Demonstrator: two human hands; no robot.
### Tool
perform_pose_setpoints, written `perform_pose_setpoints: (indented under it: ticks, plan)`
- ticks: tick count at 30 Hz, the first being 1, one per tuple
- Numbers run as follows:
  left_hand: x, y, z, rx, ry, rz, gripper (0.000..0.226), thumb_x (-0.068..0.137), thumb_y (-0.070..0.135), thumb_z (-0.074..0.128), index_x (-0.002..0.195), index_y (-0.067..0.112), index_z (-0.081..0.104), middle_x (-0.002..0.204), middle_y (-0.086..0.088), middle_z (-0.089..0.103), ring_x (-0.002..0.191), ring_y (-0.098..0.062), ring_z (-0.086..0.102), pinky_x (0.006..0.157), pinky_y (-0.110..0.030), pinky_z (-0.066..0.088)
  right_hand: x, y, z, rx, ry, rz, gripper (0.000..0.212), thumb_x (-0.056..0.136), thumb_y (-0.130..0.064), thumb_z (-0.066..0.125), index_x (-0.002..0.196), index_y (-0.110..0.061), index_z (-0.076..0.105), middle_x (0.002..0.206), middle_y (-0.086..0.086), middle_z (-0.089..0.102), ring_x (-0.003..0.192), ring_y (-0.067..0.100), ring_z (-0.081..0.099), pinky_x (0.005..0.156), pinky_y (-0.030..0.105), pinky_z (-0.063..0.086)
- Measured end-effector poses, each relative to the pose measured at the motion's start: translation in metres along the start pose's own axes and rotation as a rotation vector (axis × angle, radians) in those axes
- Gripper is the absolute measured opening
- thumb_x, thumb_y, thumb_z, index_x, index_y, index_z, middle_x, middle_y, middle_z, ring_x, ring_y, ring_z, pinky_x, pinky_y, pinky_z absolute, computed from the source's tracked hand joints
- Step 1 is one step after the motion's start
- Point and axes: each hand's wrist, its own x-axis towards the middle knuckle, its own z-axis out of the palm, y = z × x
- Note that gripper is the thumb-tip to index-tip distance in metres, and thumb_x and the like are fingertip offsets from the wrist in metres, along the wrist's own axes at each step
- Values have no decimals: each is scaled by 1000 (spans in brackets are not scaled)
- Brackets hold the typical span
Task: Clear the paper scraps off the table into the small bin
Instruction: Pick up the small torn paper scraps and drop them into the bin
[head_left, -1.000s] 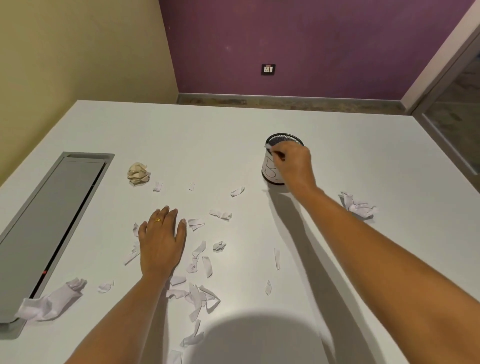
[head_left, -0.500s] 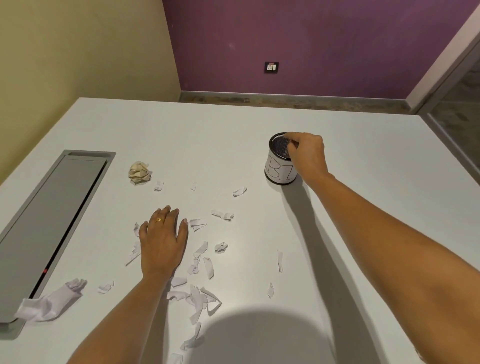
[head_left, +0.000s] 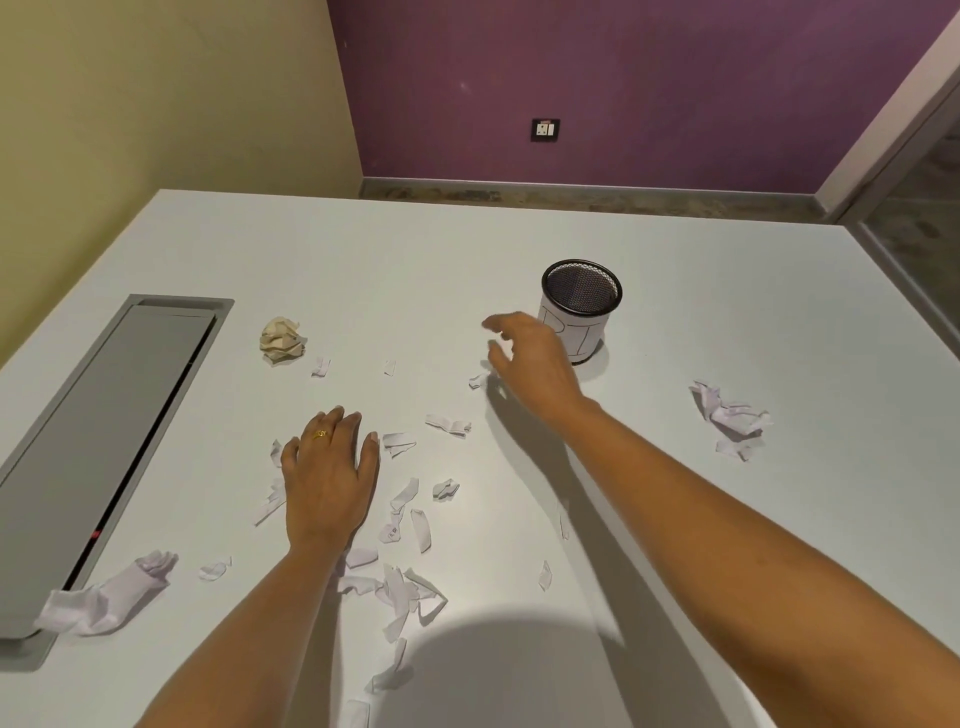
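Paper scraps (head_left: 448, 423) litter the near-left of the table (head_left: 727, 291); most of our clearing remains. Our right hand (head_left: 537, 358), fingers loosely spread and empty, hovers beside the small bin (head_left: 582, 306); our left hand (head_left: 327, 475) rests flat, holding nothing.

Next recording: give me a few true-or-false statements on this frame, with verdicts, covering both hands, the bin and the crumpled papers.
1. The left hand lies flat on the table among paper scraps. True.
2. The right hand grips the rim of the mesh bin. False: it hovers in front of the bin, fingers spread, off the rim.
3. The mesh bin stands upright. True.
4. The tan paper ball sits inside the bin. False: it lies on the table, left of the bin.
5. A crumpled white paper lies right of the bin. True.
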Motion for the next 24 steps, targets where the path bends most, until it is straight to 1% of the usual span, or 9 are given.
perform_pose_setpoints:
  ticks: [2,5,7,9,13,16,18,19,24]
  plan:
    - [0,0,0,-3,0,-2,36,94,30,45,122,10,55,136,-12,52,131,-28,41,106,-50,28,-4,-1,13,-89,-150,40,40,92,-20,52,130,-10,49,135,10,52,124,25,47,103,34,36]
    - [0,0,1,-2,0,-3,36,94,30,45,122,10,55,136,-12,52,131,-28,41,106,-49,27,-15,-2,31,-141,-346,126,65,91,-39,51,143,-9,25,151,14,26,141,27,22,114,40,25]
    - [0,0,1,4,2,0,35,94,30,45,121,10,55,135,-12,52,130,-28,41,106,-50,28,-27,-2,43,-144,-430,154,77,91,-46,48,146,-8,11,156,17,11,145,29,6,119,42,14]
    - [0,0,1,10,2,1,35,94,30,45,121,11,55,135,-12,52,130,-28,41,106,-49,28,-39,-2,54,-162,-457,139,79,91,-48,46,147,-8,8,156,17,5,145,30,0,119,40,8]
    - [0,0,1,14,6,4,35,93,30,45,121,10,55,134,-12,53,130,-28,42,105,-49,29,-54,-4,66,-173,-385,43,53,97,-28,41,144,-10,23,156,11,16,145,22,8,117,32,11]
    - [0,0,1,20,8,5,35,93,29,45,120,10,55,134,-13,53,129,-28,43,105,-50,29,-63,-2,69,-211,-319,-55,38,99,-16,36,136,-10,40,150,9,32,141,21,21,109,35,29]
    - [0,0,0,22,6,3,35,93,29,45,121,10,55,134,-12,53,129,-28,43,105,-49,29,-66,-1,68,-226,-297,-82,35,98,-11,37,132,-9,46,145,8,40,136,21,29,99,39,43]
    - [1,0,1,23,6,3,35,93,29,46,121,11,55,134,-12,53,129,-28,43,105,-49,29,-68,0,67,-238,-291,-100,35,97,-8,39,131,-9,48,142,8,44,133,21,32,93,40,46]
    - [0,-1,2,15,10,4,34,93,29,46,120,11,55,134,-13,53,129,-29,42,105,-50,29,-69,6,68,-261,-274,-167,33,95,-3,41,126,-8,52,126,6,56,118,22,40,82,40,49]
